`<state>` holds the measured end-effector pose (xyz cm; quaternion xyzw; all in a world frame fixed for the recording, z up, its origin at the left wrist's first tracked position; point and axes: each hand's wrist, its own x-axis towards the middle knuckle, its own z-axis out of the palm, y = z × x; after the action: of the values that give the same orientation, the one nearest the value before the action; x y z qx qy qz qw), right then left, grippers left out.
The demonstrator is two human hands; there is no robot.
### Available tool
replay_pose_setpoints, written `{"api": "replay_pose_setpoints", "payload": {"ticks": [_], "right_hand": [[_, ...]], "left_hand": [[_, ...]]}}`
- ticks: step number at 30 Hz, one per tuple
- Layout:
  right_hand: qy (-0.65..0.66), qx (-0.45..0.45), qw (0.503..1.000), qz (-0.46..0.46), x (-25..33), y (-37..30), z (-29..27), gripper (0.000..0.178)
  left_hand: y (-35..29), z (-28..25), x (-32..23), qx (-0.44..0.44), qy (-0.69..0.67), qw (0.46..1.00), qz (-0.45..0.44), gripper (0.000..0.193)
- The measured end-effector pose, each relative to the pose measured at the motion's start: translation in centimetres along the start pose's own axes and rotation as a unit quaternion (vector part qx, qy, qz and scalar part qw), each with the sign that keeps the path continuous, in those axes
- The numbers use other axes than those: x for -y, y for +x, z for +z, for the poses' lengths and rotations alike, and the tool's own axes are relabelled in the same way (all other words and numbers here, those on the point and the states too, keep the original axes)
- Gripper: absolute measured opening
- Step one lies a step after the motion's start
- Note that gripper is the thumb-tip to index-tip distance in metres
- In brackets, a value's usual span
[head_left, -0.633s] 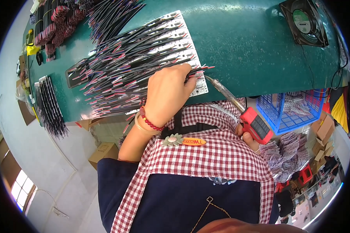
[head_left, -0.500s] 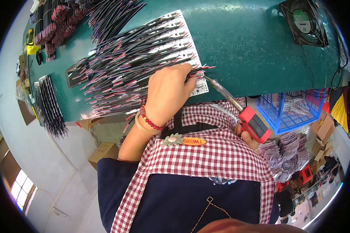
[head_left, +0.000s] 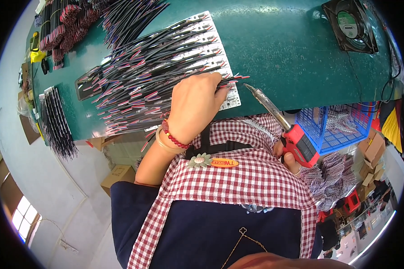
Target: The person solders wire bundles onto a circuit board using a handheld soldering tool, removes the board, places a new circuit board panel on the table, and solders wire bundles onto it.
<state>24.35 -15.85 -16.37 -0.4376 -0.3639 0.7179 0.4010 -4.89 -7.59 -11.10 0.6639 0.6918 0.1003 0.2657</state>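
One soldering iron [head_left: 280, 123] sits in the right hand [head_left: 288, 158], fingers wrapped round its red grip, its long axis slanting up-left with the tip near the white circuit strips [head_left: 211, 42]. The left hand [head_left: 194, 105] presses on the strips at the desk [head_left: 292, 54] near edge, fingers pinching one thin wire [head_left: 234, 79]. Too many black-and-red wires fan leftward to count; bare green desk lies open to the right, up to one fan [head_left: 350, 24].

Red-and-white checked apron [head_left: 238, 179] over navy top; red bead bracelet [head_left: 174, 138]; flower brooch [head_left: 200, 160].
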Motion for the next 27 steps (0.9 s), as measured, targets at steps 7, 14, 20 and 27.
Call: {"api": "replay_pose_setpoints", "payload": {"ticks": [7,14,20,27], "right_hand": [[-0.129,0.048,0.99,0.019,-1.3,-0.3,-1.9,0.03],[-0.261,0.067,0.963,-0.017,-2.5,-0.7,-2.9,0.025],[-0.016,0.024,1.0,0.01,0.0,-0.1,0.2,0.044],[-0.044,-0.003,0.997,0.07,-0.3,-1.0,-1.2,0.048]], "left_hand": [[0.0,0.1,0.0,0.001,-0.002,1.0,-0.005,0.021],[-0.1,0.2,-0.1,-0.004,-0.003,1.0,-0.013,0.022],[-0.4,0.2,0.1,-0.017,-0.005,1.0,-0.012,0.022],[-0.3,0.2,-0.1,-0.012,-0.018,1.0,-0.019,0.021]]}}
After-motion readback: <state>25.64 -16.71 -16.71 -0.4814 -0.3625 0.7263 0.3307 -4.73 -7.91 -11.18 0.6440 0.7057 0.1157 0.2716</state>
